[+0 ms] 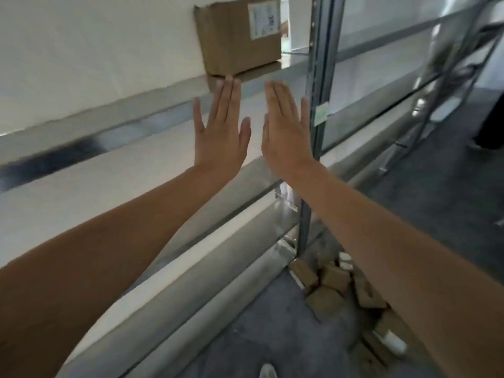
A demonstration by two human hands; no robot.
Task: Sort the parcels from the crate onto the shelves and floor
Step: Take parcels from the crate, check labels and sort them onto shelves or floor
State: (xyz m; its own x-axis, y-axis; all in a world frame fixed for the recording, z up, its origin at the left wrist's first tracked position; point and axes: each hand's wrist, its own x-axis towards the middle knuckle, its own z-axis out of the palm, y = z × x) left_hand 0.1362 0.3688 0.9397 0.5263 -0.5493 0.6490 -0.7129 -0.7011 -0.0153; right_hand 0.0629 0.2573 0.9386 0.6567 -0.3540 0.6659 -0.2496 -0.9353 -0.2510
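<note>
Cardboard parcel (240, 36), at the upper centre of the frame, stands on a white shelf (81, 170) with a printed label (265, 19) on its right-hand face; its lower front corner overhangs the metal shelf edge slightly. Just below it, the left hand (221, 132) and the right hand (286, 129) are raised side by side, both flat and open with fingers extended, holding nothing; the left fingertips (229, 80) reach close to the parcel's lower corner, though contact cannot be confirmed. The grey upright post (319, 105) of the rack runs down the frame just right of the right hand. At the lower right, further small parcels (332, 285) lie scattered on the dark floor (272, 336) near the post's foot; the crate is not in view. The step in hand appears to be seating the parcel on its shelf. To do it well, both palms should press evenly on the front face, sliding the parcel squarely back until no corner overhangs and the label stays readable.
</note>
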